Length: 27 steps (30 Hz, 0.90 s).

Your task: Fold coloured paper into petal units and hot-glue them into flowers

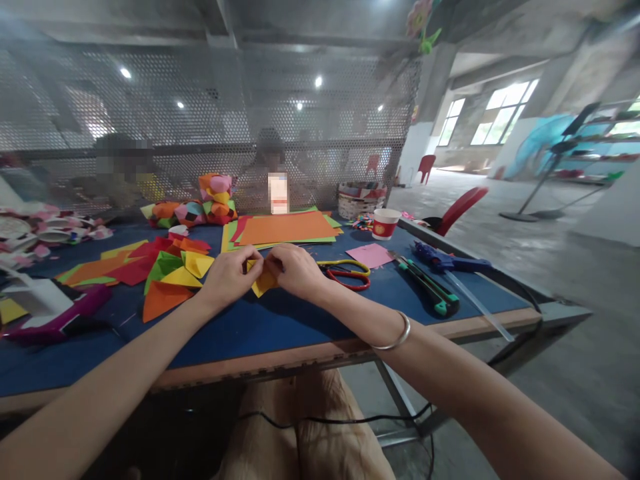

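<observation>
Pinching the folded yellow paper (263,285) at its upper edge, the fingers of the left hand (229,275) and right hand (299,271) hold it at nine o'clock from the scissors (349,273), a gentle edge grip likely suiting such light, easily creased paper.

In front of me is a blue surface (220,341) with a wooden front edge. On my left lie folded paper pieces (169,301); farther back, stacked coloured sheets (285,228), orange uppermost. Rightward I have scissors (369,269), a pink sheet (369,255), a green-and-black cutter (425,283) and a blue glue gun (445,259). A paper cup (385,227) stands near a woven basket (361,203).
</observation>
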Each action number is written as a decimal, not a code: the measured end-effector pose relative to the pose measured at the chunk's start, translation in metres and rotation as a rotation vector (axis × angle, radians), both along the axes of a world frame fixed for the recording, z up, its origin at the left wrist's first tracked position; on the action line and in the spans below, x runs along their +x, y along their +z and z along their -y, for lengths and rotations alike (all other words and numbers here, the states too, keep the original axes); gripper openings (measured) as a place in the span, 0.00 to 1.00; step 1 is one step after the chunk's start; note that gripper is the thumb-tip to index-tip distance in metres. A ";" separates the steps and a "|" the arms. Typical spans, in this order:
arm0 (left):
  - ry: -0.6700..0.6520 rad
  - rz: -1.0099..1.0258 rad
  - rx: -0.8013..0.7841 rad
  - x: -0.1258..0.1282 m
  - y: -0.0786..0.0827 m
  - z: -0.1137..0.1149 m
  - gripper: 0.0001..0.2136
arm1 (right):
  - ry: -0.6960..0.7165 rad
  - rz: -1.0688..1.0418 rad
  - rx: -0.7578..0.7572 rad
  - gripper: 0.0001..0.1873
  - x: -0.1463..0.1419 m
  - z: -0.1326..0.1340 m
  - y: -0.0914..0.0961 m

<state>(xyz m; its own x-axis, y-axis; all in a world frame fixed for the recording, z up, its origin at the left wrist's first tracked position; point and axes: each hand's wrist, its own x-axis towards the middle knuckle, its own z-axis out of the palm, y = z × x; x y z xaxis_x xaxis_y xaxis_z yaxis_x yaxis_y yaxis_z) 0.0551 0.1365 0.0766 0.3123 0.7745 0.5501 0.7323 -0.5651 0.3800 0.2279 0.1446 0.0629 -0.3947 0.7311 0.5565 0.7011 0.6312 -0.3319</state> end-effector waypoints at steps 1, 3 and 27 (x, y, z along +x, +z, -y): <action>-0.005 0.006 -0.008 0.000 0.000 0.000 0.08 | 0.002 -0.002 -0.003 0.08 0.000 0.000 0.000; -0.018 0.018 -0.018 0.000 -0.001 -0.001 0.08 | 0.004 -0.004 -0.007 0.08 0.000 -0.002 -0.001; 0.012 0.010 0.063 -0.001 -0.004 -0.003 0.08 | -0.001 -0.032 -0.037 0.07 -0.003 0.000 0.002</action>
<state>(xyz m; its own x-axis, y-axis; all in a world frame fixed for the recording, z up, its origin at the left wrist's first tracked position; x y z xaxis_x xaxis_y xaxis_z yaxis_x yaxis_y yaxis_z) 0.0539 0.1397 0.0723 0.2973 0.7421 0.6007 0.7357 -0.5791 0.3512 0.2254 0.1445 0.0650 -0.3768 0.7517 0.5413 0.6904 0.6175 -0.3769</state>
